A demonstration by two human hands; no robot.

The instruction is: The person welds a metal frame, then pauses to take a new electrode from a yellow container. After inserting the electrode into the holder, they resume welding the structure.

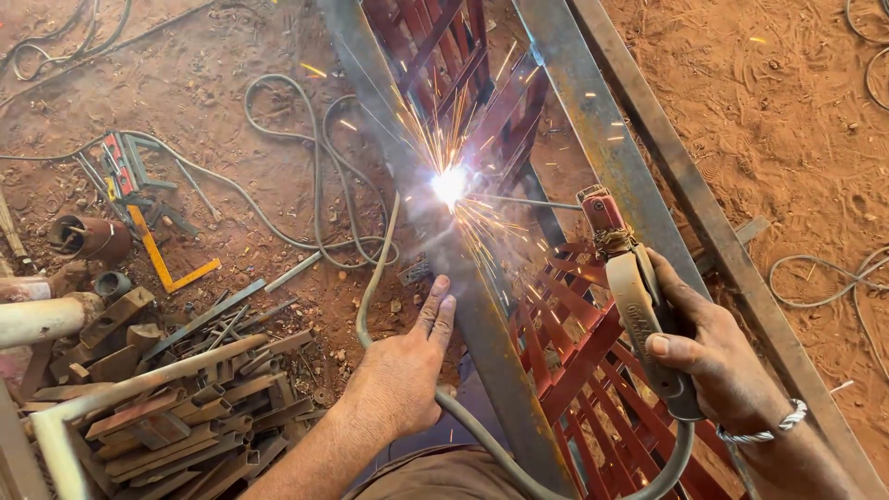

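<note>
Two hands working: my right hand [708, 356] grips the holder [639, 306], rod [523, 201] arcing at the frame [482, 315] toward 10 o'clock; my left hand [407, 366] lies flat, fingers [435, 310] open, on it. Sparks could burn that bare hand, I judge

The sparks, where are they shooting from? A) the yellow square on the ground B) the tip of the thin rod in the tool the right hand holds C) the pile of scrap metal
B: the bright flash sits at the end of the rod clamped in the holder gripped by the right hand, on the steel frame.
</note>
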